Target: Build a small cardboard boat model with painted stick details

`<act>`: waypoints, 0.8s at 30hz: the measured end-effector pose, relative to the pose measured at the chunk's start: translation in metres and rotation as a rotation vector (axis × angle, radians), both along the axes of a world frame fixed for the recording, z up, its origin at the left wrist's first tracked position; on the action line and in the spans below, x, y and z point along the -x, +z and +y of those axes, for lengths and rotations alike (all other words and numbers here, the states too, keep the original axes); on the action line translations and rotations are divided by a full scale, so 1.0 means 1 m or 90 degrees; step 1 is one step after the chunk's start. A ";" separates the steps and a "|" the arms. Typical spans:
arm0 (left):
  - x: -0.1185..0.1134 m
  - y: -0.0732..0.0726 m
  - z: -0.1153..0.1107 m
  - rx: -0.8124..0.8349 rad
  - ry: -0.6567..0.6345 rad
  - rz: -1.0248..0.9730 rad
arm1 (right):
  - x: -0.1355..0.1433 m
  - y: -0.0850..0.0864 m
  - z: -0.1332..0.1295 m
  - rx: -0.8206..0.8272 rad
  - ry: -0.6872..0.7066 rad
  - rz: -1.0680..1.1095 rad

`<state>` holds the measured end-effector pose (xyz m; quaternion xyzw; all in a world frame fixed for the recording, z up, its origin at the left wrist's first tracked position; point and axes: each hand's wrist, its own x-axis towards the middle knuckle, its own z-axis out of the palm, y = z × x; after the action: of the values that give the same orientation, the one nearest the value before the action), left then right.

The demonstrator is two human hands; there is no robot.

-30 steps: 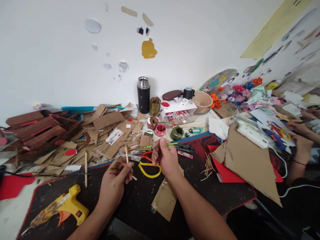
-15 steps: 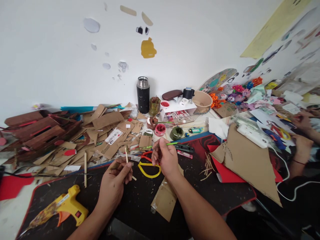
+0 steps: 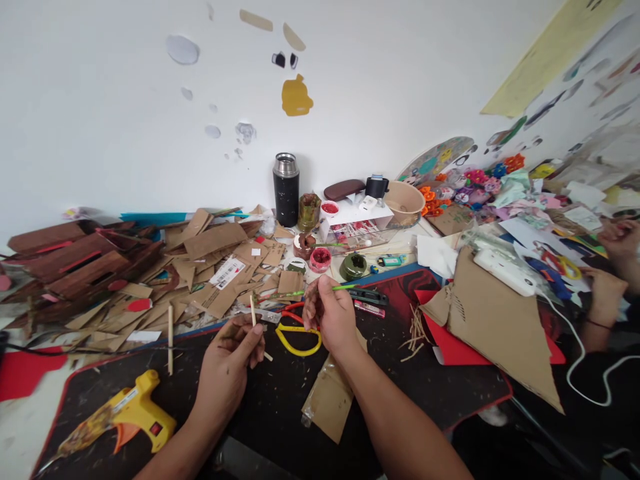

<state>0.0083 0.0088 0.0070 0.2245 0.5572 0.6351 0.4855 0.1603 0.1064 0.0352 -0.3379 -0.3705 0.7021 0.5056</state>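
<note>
My left hand (image 3: 235,347) is closed in a pinch round a thin pale wooden stick (image 3: 253,308), which stands nearly upright. Dark paint stains mark the fingers. In my right hand (image 3: 327,312) is a slim green-handled paintbrush (image 3: 295,293), its paint-smeared end pointing left, close by the stick's upper part; whether the two touch I cannot tell. Scissors (image 3: 299,340) with yellow and red handles lie between my hands, partly hidden. Beyond them stand open paint jars, one green (image 3: 353,265), one red (image 3: 321,259) and one brown (image 3: 304,245).
A yellow glue gun (image 3: 135,410) lies on the dark mat at left, near another pale stick (image 3: 171,340). Cardboard scraps (image 3: 220,280) and brown-painted pieces (image 3: 85,267) are heaped behind. A black flask (image 3: 287,193) stands by the wall. At right, a co-worker's hands (image 3: 605,290) show.
My hands, the stick and the paintbrush look the same. At the right, the co-worker's far hand has shifted slightly and the white cable has swung into a different curve.
</note>
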 end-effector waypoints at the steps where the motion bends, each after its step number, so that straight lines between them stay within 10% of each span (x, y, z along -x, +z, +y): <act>1: 0.000 0.000 0.000 0.000 0.001 0.000 | 0.000 0.000 0.000 0.000 0.003 0.002; 24: 0.001 -0.003 0.000 -0.005 -0.009 -0.001 | 0.000 -0.002 -0.001 -0.006 -0.008 0.024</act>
<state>0.0078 0.0083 0.0039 0.2298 0.5530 0.6338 0.4896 0.1607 0.1054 0.0331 -0.3244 -0.3623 0.7032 0.5187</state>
